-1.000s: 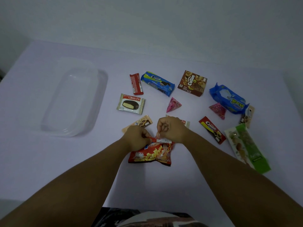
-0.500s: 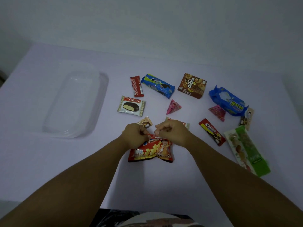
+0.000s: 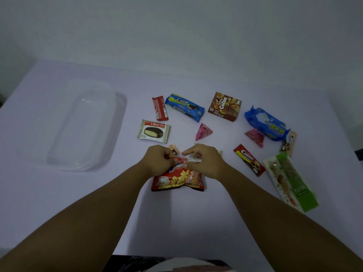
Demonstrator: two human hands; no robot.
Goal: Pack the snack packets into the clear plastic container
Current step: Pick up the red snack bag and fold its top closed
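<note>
A red potato snack bag lies near the table's middle. My left hand and my right hand both pinch its top edge, side by side, with the bag hanging below the fingers. The clear plastic container sits at the left with nothing visible in it. Other packets lie scattered: a Choco Pie, a red bar, a blue cookie pack, a brown Collon box, two pink triangles.
On the right lie a blue bag, a red cookie stick pack, a long green packet and a small wafer packet. A tan packet peeks out behind my left hand. A grey wall backs the table.
Both hands have shifted slightly along the bag's top edge and pulled it up a little; the bag's lower part has crumpled. The other packets have not moved.
</note>
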